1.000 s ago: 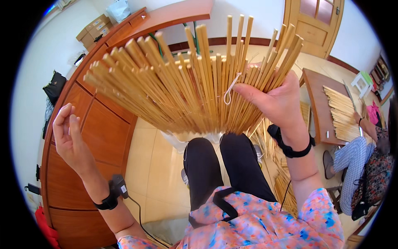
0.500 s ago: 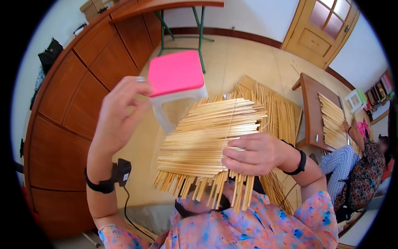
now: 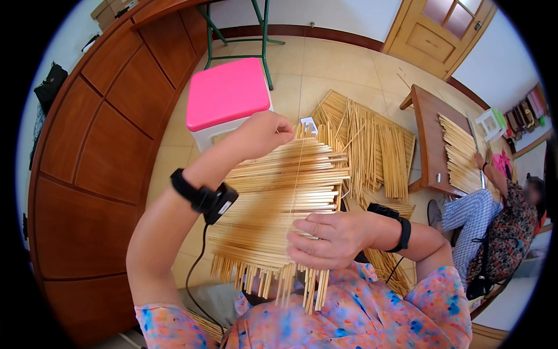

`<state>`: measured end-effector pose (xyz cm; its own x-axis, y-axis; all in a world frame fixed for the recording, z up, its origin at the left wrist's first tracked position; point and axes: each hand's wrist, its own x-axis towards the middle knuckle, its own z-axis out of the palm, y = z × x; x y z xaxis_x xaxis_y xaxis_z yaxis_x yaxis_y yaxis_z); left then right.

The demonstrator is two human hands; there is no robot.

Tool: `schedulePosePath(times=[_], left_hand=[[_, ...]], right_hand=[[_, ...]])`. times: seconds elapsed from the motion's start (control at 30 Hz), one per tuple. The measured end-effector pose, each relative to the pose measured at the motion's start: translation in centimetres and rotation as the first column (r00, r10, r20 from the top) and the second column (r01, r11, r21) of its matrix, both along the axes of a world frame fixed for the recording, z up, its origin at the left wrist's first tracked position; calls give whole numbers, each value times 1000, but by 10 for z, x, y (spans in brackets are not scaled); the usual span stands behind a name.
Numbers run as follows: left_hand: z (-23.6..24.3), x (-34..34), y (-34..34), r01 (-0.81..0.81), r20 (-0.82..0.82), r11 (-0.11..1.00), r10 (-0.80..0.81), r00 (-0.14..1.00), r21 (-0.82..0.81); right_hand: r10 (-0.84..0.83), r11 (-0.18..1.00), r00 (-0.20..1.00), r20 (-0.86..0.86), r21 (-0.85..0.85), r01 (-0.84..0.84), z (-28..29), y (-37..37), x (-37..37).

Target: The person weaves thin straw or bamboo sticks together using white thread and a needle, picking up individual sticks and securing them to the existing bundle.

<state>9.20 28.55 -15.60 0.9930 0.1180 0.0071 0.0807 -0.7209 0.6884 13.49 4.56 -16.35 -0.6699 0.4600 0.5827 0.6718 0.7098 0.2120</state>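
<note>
A mat of pale yellow straw stalks (image 3: pixel 256 198) lies across my lap, its stalks side by side. A thin thread crosses it from the far edge toward my right hand. My right hand (image 3: pixel 325 238) grips the mat near its near right part, fingers curled over the stalks. My left hand (image 3: pixel 268 135) is over the mat's far edge, fingers pinched together beside the thread; what they hold, if anything, is too small to make out. Loose stalk ends stick out unevenly at the near edge.
Beyond the mat lie more bundled stalks (image 3: pixel 372 145). A pink-topped stool (image 3: pixel 226 93) stands at the far left, beside wooden cabinets (image 3: pixel 87 215). At right a person (image 3: pixel 505 232) sits by a low brown table (image 3: pixel 430 128) with another straw mat (image 3: pixel 462 151).
My left hand has moved right and inward from beside the stool to the mat's far edge, its fingers closing. My right hand stays on the mat. The view has shifted slightly.
</note>
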Motion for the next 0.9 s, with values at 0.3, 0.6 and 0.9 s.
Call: schedulePosePath(times=[0.3,0.6,0.9], left_hand=[[-21,50,-15,-241,-547,969,173,819,-56],[68,-19,-11,-80,-65,497,49,997,-864],[89,-130,-30,15,-342,787,-285,896,-617]], right_hand=[[35,999,999,-37,-26,-36,-5,-1,-1],[21,1000,994,-105,19,-19,-15,-3,4],[31,999,983,-183,-1,-32,-35,-3,6]])
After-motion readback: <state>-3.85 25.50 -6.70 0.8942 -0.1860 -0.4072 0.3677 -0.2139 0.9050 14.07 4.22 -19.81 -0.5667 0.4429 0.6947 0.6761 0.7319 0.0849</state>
